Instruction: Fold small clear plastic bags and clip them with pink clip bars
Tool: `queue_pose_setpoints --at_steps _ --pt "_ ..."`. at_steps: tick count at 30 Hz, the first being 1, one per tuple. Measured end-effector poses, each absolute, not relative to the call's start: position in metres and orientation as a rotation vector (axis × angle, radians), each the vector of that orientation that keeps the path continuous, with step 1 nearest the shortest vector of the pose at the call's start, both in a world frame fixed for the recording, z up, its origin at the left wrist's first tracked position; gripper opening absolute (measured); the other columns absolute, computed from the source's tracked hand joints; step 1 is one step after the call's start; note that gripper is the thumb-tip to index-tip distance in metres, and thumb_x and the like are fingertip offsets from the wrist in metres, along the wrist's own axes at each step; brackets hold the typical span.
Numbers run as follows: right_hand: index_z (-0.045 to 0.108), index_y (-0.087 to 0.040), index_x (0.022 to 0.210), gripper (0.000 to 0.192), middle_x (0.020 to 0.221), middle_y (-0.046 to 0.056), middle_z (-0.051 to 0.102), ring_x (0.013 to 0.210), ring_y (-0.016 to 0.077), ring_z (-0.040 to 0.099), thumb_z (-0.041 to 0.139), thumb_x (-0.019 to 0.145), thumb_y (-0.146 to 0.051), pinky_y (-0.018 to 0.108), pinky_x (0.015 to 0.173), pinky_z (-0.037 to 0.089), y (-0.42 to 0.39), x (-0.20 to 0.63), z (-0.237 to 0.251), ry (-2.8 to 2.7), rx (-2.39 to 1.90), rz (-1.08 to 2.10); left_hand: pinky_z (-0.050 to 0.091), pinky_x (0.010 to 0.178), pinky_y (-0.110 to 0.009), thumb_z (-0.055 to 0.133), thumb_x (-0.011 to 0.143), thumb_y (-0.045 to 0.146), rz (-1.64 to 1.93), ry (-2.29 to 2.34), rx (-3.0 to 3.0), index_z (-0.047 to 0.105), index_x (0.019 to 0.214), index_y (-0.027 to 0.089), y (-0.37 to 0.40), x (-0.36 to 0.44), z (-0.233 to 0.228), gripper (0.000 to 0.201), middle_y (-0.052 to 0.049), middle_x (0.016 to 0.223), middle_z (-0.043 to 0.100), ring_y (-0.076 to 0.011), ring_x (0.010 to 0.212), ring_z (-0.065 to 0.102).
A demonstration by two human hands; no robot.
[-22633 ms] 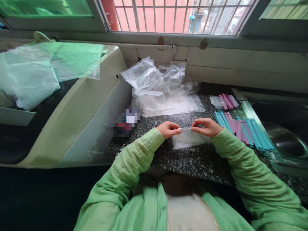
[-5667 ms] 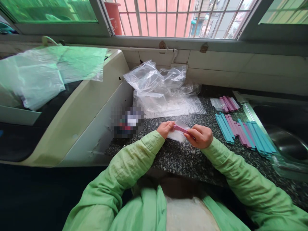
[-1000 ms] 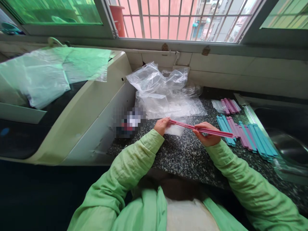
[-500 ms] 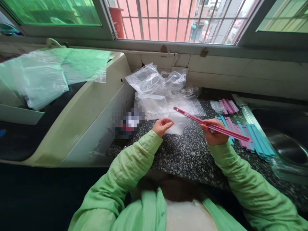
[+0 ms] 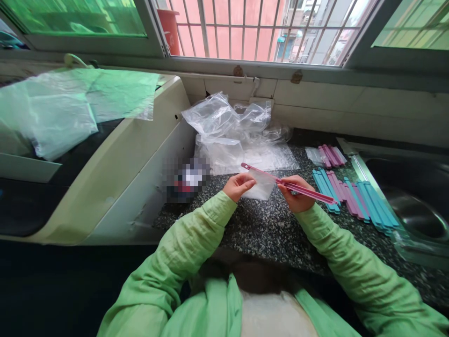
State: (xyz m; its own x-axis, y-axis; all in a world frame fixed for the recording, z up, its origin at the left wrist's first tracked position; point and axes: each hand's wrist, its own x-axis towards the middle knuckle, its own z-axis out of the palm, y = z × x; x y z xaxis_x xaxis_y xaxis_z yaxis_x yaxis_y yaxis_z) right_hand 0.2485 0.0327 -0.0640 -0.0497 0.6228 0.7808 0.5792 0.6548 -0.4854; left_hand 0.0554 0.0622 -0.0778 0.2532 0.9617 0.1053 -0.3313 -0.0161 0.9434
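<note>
My left hand (image 5: 240, 186) pinches the edge of a small clear plastic bag (image 5: 261, 185) above the counter. In my right hand (image 5: 296, 193) is a long pink bag clip (image 5: 310, 191), gripped near its middle; its two strips look slightly apart at the near end. The clip's far end reaches over the top of the small bag, close to my left fingers. Whether it touches the bag, I cannot tell. Several blue and pink bag clips (image 5: 375, 201) lie in a row to the right of my right hand.
Crumpled clear plastic bags (image 5: 242, 126) are heaped at the back. Short pink and white clips (image 5: 329, 155) lie near the metal sink (image 5: 414, 206). A cream-coloured machine (image 5: 140, 154) with plastic sheets on it borders the left, beside a blurred dark object (image 5: 187, 180).
My right hand has moved left with the pink bag clip, bringing its far end over the small bag. My left hand stays nearly in place, holding the bag.
</note>
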Motion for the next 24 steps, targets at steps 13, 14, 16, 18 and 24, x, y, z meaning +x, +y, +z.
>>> queue_pose_setpoints --at_steps 13,14,16,18,24 --pt "0.061 -0.020 0.079 0.007 0.067 0.002 0.063 0.058 0.0122 0.058 0.062 0.073 -0.022 0.026 0.054 0.049 0.0292 0.2467 -0.0666 -1.721 -0.922 0.131 0.043 0.061 -0.025 0.080 0.040 0.044 1.075 0.790 0.964 0.066 0.063 0.011 0.0647 0.0596 -0.0850 0.043 -0.003 0.060 0.064 -0.0103 0.056 0.054" --pt "0.061 -0.020 0.079 0.007 0.067 0.002 0.063 0.058 0.0122 0.058 0.062 0.073 -0.022 0.026 0.054 0.049 0.0293 0.2466 -0.0663 -1.729 -0.912 0.127 0.043 0.061 -0.025 0.080 0.040 0.045 1.061 0.795 0.951 0.066 0.063 0.011 0.0644 0.0598 -0.0853 0.043 -0.003 0.060 0.064 -0.0103 0.055 0.054" --pt "0.061 -0.020 0.078 0.006 0.067 0.002 0.063 0.059 0.0123 0.058 0.062 0.073 -0.021 0.026 0.055 0.049 0.0294 0.2465 -0.0657 -1.746 -0.899 0.123 0.043 0.061 -0.025 0.079 0.042 0.044 1.039 0.791 0.932 0.067 0.065 0.010 0.0635 0.0602 -0.0857 0.043 -0.003 0.061 0.064 -0.0103 0.055 0.054" --pt "0.061 -0.020 0.078 0.006 0.068 0.002 0.064 0.059 0.0122 0.058 0.062 0.073 -0.020 0.025 0.055 0.049 0.0295 0.2469 -0.0657 -1.757 -0.889 0.119 0.043 0.064 -0.025 0.079 0.044 0.043 1.042 0.771 0.913 0.067 0.069 0.011 0.0629 0.0609 -0.0856 0.043 -0.003 0.064 0.065 -0.0103 0.057 0.056" --pt "0.061 -0.019 0.080 0.009 0.067 0.002 0.063 0.058 0.0120 0.058 0.063 0.072 -0.020 0.025 0.054 0.049 0.0298 0.2496 -0.0689 -1.759 -0.902 0.133 0.044 0.064 -0.025 0.081 0.039 0.043 1.001 0.753 0.857 0.068 0.071 0.010 0.0669 0.0615 -0.0855 0.048 -0.004 0.065 0.066 -0.0121 0.059 0.057"
